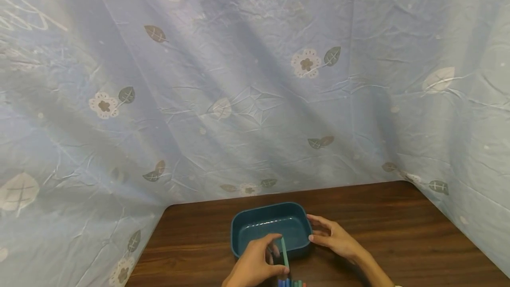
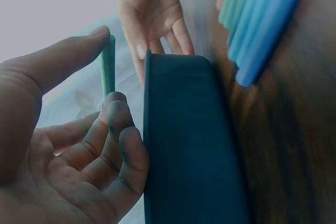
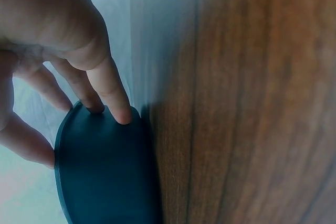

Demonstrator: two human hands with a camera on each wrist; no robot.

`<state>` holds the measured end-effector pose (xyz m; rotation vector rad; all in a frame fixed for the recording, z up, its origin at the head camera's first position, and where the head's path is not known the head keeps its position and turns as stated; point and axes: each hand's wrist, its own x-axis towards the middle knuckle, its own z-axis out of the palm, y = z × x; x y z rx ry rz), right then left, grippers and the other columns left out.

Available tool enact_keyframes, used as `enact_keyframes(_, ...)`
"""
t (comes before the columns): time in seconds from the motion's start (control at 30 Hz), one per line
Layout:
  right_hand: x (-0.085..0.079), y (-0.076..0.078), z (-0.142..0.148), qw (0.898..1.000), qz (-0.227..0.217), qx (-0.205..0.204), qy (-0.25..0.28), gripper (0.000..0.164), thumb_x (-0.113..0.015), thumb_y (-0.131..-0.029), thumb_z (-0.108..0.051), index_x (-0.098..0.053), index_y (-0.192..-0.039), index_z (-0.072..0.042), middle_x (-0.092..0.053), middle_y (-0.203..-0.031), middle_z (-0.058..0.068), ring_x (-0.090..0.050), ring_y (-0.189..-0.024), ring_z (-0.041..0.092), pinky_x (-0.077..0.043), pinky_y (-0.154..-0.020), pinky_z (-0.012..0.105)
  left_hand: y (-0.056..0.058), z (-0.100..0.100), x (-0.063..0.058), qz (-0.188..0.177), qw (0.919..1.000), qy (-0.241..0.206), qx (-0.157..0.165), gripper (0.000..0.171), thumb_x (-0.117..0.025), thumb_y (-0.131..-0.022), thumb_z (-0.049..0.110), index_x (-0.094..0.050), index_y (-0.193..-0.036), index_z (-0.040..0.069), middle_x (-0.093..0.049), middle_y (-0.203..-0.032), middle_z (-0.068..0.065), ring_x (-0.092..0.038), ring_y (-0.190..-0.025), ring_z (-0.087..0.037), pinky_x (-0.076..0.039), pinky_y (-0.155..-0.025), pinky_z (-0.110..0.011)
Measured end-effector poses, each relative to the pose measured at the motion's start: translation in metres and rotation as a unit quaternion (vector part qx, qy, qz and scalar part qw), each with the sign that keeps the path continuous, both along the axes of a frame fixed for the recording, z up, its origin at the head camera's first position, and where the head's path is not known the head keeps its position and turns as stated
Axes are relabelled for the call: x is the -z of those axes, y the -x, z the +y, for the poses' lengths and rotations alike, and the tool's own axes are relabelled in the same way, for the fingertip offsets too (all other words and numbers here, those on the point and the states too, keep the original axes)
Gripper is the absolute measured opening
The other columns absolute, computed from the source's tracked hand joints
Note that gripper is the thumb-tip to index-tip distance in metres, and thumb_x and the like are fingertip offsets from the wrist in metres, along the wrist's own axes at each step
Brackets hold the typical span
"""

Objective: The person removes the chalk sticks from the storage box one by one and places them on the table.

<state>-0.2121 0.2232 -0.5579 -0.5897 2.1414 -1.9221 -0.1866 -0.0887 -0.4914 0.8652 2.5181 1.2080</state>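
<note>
My left hand (image 1: 255,262) pinches a slim green stick (image 1: 284,254) between thumb and fingertips, tilted upright over the near edge of a teal open-topped box (image 1: 235,236). The left wrist view shows the stick (image 2: 107,65) held end to end, the thumb at one end and fingertips at the other, close by the box's rim. At the box's right end, my right hand (image 1: 332,237) has its fingers spread against the outside. Its thumb rests at the rim, and the fingertips (image 3: 123,116) press the end wall in the right wrist view.
Several coloured sticks (image 1: 292,283), blue, green and red, lie side by side at the near edge of the head view. The dark wooden table (image 1: 191,234) carries everything. A pale patterned cloth (image 1: 255,101) hangs behind and along both sides.
</note>
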Motion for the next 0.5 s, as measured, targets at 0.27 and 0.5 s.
enact_keyframes(0.27, 0.0, -0.001, 0.0, 1.0, 0.001, 0.0, -0.005, 0.073, -0.065, -0.109, -0.017, -0.026, -0.167, 0.005, -0.02, -0.171, 0.039, -0.045, -0.147, 0.059, -0.058, -0.104, 0.03, -0.004, -0.007, 0.007, -0.011, 0.9995, -0.001, 0.028, 0.073, -0.093, -0.084, 0.02, -0.061, -0.147, 0.003, -0.07, -0.094, 0.01, -0.059, -0.071, 0.002, -0.052, -0.065, -0.019)
enact_keyframes(0.5, -0.002, -0.001, 0.0, 1.0, 0.005, 0.002, -0.013, 0.073, -0.064, -0.109, -0.017, -0.026, -0.167, 0.005, -0.023, -0.17, 0.04, -0.046, -0.147, 0.059, -0.058, -0.104, 0.03, 0.001, -0.018, 0.023, -0.051, 0.9975, 0.004, 0.048, 0.072, -0.094, -0.084, 0.019, -0.061, -0.147, 0.007, -0.068, -0.093, 0.011, -0.06, -0.073, -0.001, -0.053, -0.067, -0.022)
